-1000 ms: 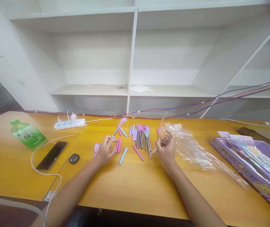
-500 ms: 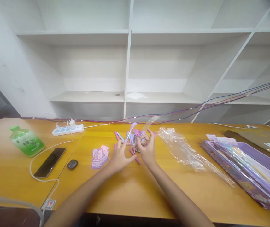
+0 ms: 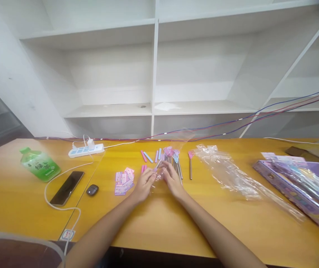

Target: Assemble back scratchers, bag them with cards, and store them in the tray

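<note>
My left hand point(image 3: 145, 184) is closed on a slim purple-and-silver stick point(image 3: 158, 166) near the middle of the table. Beside it, the fingers of my right hand point(image 3: 173, 181) are curled round a clear plastic bag point(image 3: 182, 138), whose film spreads above and between the hands. Just behind my right hand lie several hand-shaped pink and blue heads on metal rods point(image 3: 176, 156). One pink-headed rod point(image 3: 190, 165) lies apart to the right. Short pink, blue and purple tubes point(image 3: 148, 157) rest behind my left hand. Small printed cards point(image 3: 123, 182) lie to its left.
A pile of clear bags point(image 3: 229, 175) and a purple box point(image 3: 296, 193) with packed items are at the right. To the left are a black case point(image 3: 92, 190), phone point(image 3: 68, 188), green bottle point(image 3: 40, 165), power strip point(image 3: 86, 150) and white cable. Shelves stand behind.
My hands have come together; the left has closed on the stick, which was upright before. The bag is now lower between them. The view has shifted, and the rods behind are less covered.
</note>
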Tool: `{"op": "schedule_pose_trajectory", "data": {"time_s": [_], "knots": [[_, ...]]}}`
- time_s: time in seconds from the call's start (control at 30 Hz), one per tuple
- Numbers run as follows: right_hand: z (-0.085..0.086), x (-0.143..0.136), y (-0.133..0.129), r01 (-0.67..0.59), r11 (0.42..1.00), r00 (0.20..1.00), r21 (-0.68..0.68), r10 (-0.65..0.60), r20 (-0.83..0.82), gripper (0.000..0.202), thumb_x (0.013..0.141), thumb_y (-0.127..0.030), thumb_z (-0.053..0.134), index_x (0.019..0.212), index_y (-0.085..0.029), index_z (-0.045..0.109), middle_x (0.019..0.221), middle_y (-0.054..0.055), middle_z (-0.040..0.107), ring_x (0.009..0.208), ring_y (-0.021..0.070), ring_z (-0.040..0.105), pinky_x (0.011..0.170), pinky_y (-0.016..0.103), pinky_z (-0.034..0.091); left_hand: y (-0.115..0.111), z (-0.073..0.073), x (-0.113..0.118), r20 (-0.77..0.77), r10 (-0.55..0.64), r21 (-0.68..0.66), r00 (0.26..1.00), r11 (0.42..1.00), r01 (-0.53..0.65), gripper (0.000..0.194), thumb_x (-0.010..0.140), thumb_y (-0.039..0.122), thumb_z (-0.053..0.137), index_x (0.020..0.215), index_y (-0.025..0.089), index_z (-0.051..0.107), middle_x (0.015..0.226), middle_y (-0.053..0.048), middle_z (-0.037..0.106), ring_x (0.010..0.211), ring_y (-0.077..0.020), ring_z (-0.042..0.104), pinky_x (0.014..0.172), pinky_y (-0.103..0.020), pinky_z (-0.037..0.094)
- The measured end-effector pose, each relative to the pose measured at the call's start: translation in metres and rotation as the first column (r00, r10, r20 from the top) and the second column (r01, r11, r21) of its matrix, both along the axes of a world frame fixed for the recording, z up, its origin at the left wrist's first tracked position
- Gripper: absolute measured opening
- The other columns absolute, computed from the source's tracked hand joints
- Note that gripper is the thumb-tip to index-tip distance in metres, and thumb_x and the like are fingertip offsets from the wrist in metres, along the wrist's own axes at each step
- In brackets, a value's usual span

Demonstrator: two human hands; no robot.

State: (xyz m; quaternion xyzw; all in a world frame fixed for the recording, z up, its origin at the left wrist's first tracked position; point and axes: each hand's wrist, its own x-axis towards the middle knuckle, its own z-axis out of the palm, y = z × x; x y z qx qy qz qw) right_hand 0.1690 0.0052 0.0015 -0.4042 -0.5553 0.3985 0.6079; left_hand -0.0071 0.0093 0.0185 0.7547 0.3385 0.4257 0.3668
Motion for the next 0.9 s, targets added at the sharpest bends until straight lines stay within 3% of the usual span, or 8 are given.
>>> {"op": "schedule_pose_trajectory", "data": {"time_s": [0.13,0.27,0.4,0.5,0.57,0.63,0.73,0.9], "knots": [[0.008,-0.002,-0.006,-0.121,0.992,0.988,-0.028,0.123,0.096,0.048,0.093,-0.067,0.060,0.112,-0.024,0.069,0.110,0.007,0.069,0.102,0.0235,0.065,0.094,0.038,0.054,-0.006,-0.002,0.004,0.085,-0.114,-0.111,0.990,0.986,0.123,0.049,0.104,0.060,0.045,0.096,0.019,0.072,0.103,-0.009,0.065,0.104,-0.0233,0.061,0.101,-0.040,0.049],[0.007,-0.005,-0.005,-0.129,0.989,0.986,-0.068,0.135,0.095,0.049,0.093,-0.071,0.059,0.092,-0.022,0.065,0.098,0.006,0.068,0.091,0.0214,0.065,0.087,0.036,0.056,-0.006,-0.009,0.009,0.171,-0.114,-0.195,0.979,0.970,0.147,0.052,0.100,0.064,0.052,0.086,0.018,0.070,0.102,-0.010,0.065,0.099,-0.0232,0.064,0.090,-0.038,0.054],[0.006,0.003,0.006,0.055,0.998,0.977,-0.027,-0.059,-0.204,0.047,0.096,-0.072,0.053,0.093,-0.026,0.054,0.084,0.000,0.061,0.081,0.0179,0.064,0.082,0.035,0.057,0.008,-0.015,0.007,0.362,0.115,-0.306,0.925,0.952,0.001,0.056,0.094,0.071,0.056,0.091,0.017,0.071,0.098,-0.009,0.066,0.088,-0.0190,0.063,0.076,-0.030,0.056],[0.010,0.019,0.007,0.174,0.985,0.940,-0.009,-0.169,-0.296,0.044,0.099,-0.071,0.047,0.098,-0.028,0.054,0.064,-0.007,0.039,0.053,0.0133,0.046,0.062,0.029,0.052,0.019,-0.013,0.001,0.472,0.286,-0.399,0.834,0.913,-0.087,0.060,0.093,0.074,0.056,0.111,0.019,0.071,0.102,-0.009,0.069,0.077,-0.0146,0.063,0.060,-0.022,0.050],[0.013,0.029,0.003,0.166,0.986,0.979,-0.004,-0.165,-0.122,0.046,0.102,-0.069,0.042,0.102,-0.027,0.059,0.060,-0.009,0.029,0.046,0.0129,0.032,0.051,0.027,0.041,0.023,-0.011,-0.002,0.532,0.317,-0.440,0.785,0.896,-0.064,0.064,0.094,0.074,0.053,0.127,0.021,0.066,0.095,-0.007,0.070,0.065,-0.0119,0.061,0.050,-0.020,0.044],[0.016,0.034,-0.003,0.120,0.992,0.980,0.029,-0.124,0.158,0.047,0.103,-0.067,0.043,0.105,-0.025,0.064,0.062,-0.005,0.039,0.052,0.0152,0.039,0.055,0.028,0.040,0.025,-0.009,-0.004,0.593,0.320,-0.460,0.739,0.888,-0.016,0.065,0.095,0.071,0.056,0.136,0.022,0.060,0.089,-0.005,0.071,0.062,-0.0119,0.063,0.052,-0.021,0.048],[0.016,0.031,-0.012,0.032,0.998,0.890,0.052,-0.052,0.452,0.041,0.104,-0.062,0.046,0.109,-0.024,0.062,0.076,0.000,0.057,0.068,0.0188,0.052,0.067,0.031,0.045,0.025,-0.005,-0.005,0.655,0.310,-0.451,0.689,0.892,0.027,0.063,0.094,0.065,0.064,0.137,0.020,0.057,0.094,-0.006,0.074,0.078,-0.0160,0.073,0.073,-0.028,0.059],[0.013,0.023,-0.015,-0.149,0.989,0.724,-0.016,0.121,0.679,0.043,0.110,-0.054,0.031,0.090,-0.025,0.056,0.074,0.001,0.058,0.069,0.0194,0.054,0.068,0.030,0.041,0.027,0.006,-0.013,0.684,0.336,-0.461,0.647,0.887,0.027,0.052,0.094,0.055,0.069,0.130,0.019,0.061,0.108,-0.011,0.078,0.095,-0.0219,0.077,0.086,-0.034,0.061]]}}
